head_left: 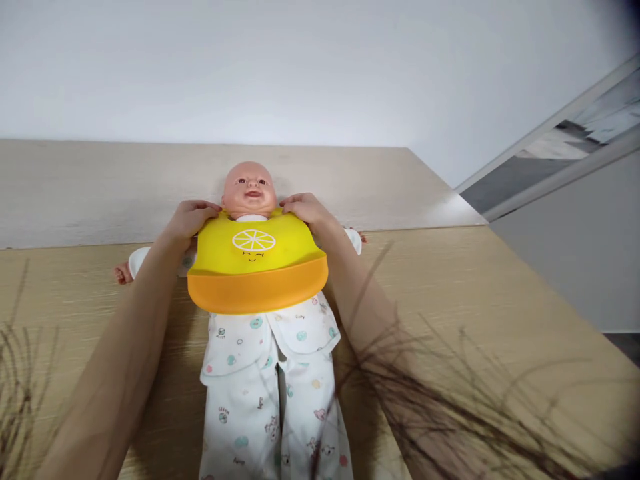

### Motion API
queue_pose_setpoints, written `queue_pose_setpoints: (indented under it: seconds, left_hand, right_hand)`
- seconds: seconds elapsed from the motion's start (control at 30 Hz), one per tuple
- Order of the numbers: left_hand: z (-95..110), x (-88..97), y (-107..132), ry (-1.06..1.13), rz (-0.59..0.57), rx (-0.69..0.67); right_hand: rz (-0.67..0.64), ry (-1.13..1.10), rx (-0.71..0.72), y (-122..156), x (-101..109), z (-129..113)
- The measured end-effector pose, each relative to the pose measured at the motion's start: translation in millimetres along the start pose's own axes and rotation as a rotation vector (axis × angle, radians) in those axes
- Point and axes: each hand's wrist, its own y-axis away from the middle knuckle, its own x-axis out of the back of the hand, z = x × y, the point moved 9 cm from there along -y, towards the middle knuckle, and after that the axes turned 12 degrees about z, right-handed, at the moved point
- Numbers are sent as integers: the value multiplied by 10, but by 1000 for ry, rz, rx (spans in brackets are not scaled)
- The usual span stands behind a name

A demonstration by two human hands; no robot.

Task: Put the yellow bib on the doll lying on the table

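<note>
A baby doll (249, 187) lies face up, its arms spread out, dressed in a white printed top and trousers (240, 407). Across its chest is a yellow silicone bib (220, 243) with a citrus slice, a smiling face and an orange catch pocket (257, 288). My left hand (193, 217) pinches the bib's upper left corner beside the doll's neck. At the upper right corner, my right hand (306, 208) grips the bib the same way. The strap ends behind the neck are hidden.
The doll rests on a light wooden table (450, 287) against a white wall (320, 73). The table's right edge slants away, with a framed opening (550, 143) beyond it. Strands of dark hair (450, 413) cross the lower part of the view.
</note>
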Motion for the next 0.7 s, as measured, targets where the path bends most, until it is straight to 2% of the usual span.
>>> queue_pose_setpoints:
  seconds: [0.17, 0.47, 0.7]
  left_hand:
    - [34, -73, 76, -47, -22, -8]
    - [-27, -165, -18, -86, -38, -44]
    - [-14, -168, -19, -102, -15, -85]
  right_hand:
    - [56, 1, 6, 23, -11, -21]
    - [-33, 116, 101, 21, -162, -136]
    - [-43, 59, 112, 63, -221, -187]
